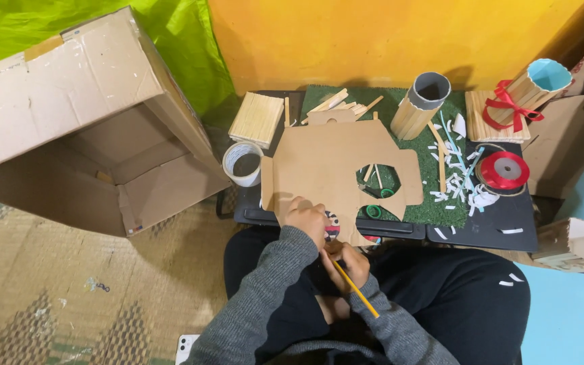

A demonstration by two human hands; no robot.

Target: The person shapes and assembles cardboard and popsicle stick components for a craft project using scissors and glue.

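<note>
L hand [305,217] pins cut cardboard sheet [336,172] on table [488,226], R hand [349,263] fingers grip yellow pencil [359,292], prob. marking; edge unfinished.

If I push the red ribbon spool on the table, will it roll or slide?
The red ribbon spool lies flat on its side face, so it would probably slide, not roll. It looks light, so a small push may move it. Paper scraps lie beside it and would likely scatter.
</note>
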